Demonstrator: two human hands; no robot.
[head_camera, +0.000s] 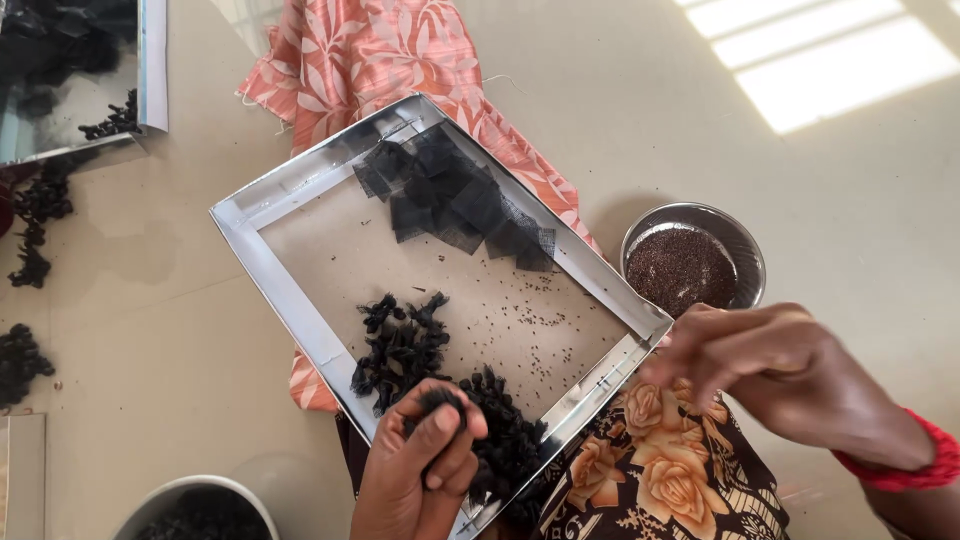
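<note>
Your left hand (415, 470), nearest the lens at the near edge of the silver-rimmed tray (262, 268), has fingers and thumb pinched shut on a small black mesh bundle (437, 400). Your right hand (770, 375), just off the tray's right corner, is blurred; fingers curl loosely together, and whether they grip anything cannot be told. Red bangle (905, 465) on that wrist. Inside the tray, near side: heap of tied black bundles (440, 385). Tray floor, middle: scattered dark seeds (535, 320). Tray, far side: flat black mesh squares (455, 200), overlapping. Right of the tray: steel bowl (745, 245) of dark seeds. Beyond the tray: pink leaf-print cloth (370, 55). Left of the tray: loose black bundles on the floor (35, 235).
</note>
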